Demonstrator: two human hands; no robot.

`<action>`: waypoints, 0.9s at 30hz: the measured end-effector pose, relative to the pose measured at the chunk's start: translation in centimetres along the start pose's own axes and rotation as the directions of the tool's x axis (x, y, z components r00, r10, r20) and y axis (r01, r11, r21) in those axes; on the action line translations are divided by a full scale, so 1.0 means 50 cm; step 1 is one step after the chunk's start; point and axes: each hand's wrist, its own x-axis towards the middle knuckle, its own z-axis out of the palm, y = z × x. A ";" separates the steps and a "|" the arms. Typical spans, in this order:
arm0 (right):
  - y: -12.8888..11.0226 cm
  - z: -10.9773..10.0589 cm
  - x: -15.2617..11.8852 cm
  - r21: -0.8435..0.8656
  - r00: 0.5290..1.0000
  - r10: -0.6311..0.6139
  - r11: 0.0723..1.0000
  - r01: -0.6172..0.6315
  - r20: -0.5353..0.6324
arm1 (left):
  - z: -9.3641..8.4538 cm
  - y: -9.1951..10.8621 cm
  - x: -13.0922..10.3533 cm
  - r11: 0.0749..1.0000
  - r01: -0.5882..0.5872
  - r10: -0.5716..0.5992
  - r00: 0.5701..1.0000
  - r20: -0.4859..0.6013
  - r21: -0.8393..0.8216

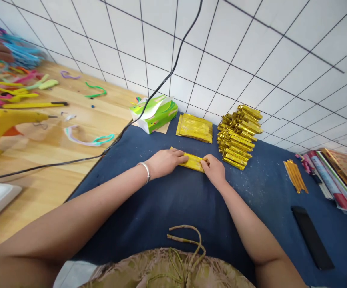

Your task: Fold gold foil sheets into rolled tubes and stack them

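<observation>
Head view, frame centre: left hand (166,161) presses flat on gold foil sheet (194,161) on blue counter (176,200); right hand (214,170) pinches its edge, apparently mid-fold. Next: crease firmly.

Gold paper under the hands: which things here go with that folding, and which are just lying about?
In use: gold sheet pressed by left hand and right hand; flat gold sheets; stack of folded gold pieces; thin gold strips.

Lying about: tissue box, yellow glue gun, pipe cleaners, black phone.
</observation>
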 end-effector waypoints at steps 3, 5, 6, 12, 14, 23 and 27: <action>-0.002 -0.002 -0.001 0.001 1.000 -0.006 1.000 0.006 -0.005 | 0.000 0.038 -0.010 0.999 0.036 -0.036 0.999 0.011 0.010; -0.003 -0.001 -0.002 0.004 1.000 -0.014 1.000 0.014 -0.016 | 0.002 0.060 -0.017 0.998 0.046 -0.046 0.999 0.005 0.037; -0.003 -0.001 -0.003 0.007 1.000 -0.018 1.000 0.018 -0.021 | 0.005 0.068 -0.020 0.998 0.052 -0.052 0.999 0.006 0.047; -0.001 -0.009 -0.006 0.025 0.999 -0.026 0.999 0.027 -0.046 | 0.025 0.082 -0.034 0.995 0.090 -0.091 0.996 0.026 0.050; -0.012 -0.023 -0.014 0.007 0.992 -0.050 0.999 0.051 -0.117 | 0.028 0.080 -0.035 0.995 0.092 -0.093 0.995 0.026 0.045; -0.140 -0.003 -0.086 0.049 0.849 -0.507 0.861 0.505 0.150 | 0.043 0.076 -0.040 0.995 0.059 -0.063 0.997 0.040 0.083; -0.138 0.018 -0.102 -0.001 0.865 -0.451 0.887 0.463 0.219 | 0.046 0.072 -0.042 0.996 0.052 -0.055 0.998 0.044 0.073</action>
